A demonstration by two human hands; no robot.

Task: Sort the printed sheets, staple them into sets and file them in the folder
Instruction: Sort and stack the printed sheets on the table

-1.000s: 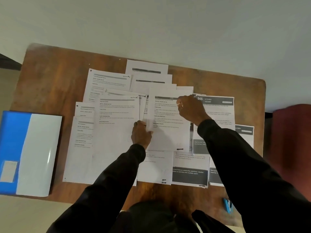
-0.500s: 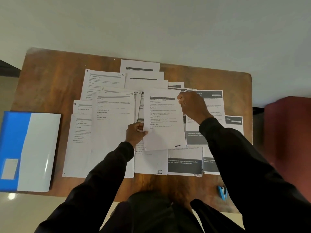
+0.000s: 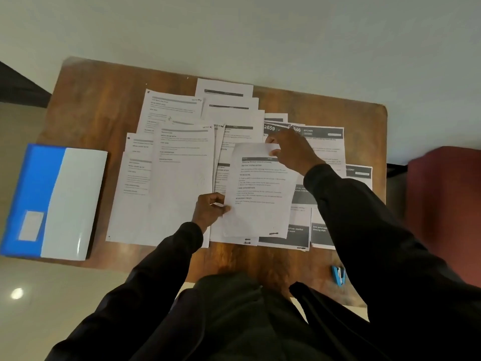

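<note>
Several printed sheets lie overlapped across the wooden table. One text sheet is raised off the pile. My right hand pinches its top edge, which curls over. My left hand pinches its left edge near the lower corner. Sheets with dark banners lie to the right, partly under my right arm. A blue and white folder lies shut at the table's left end. A small blue stapler sits near the front right edge.
A dark red chair stands to the right of the table. Pale floor surrounds the table. My dark sleeves and torso cover the table's front edge.
The text sheet has been lifted and drawn toward me, its top edge now curling. My right hand moved with it, uncovering banner sheets numbered at the top. The view shifted slightly.
</note>
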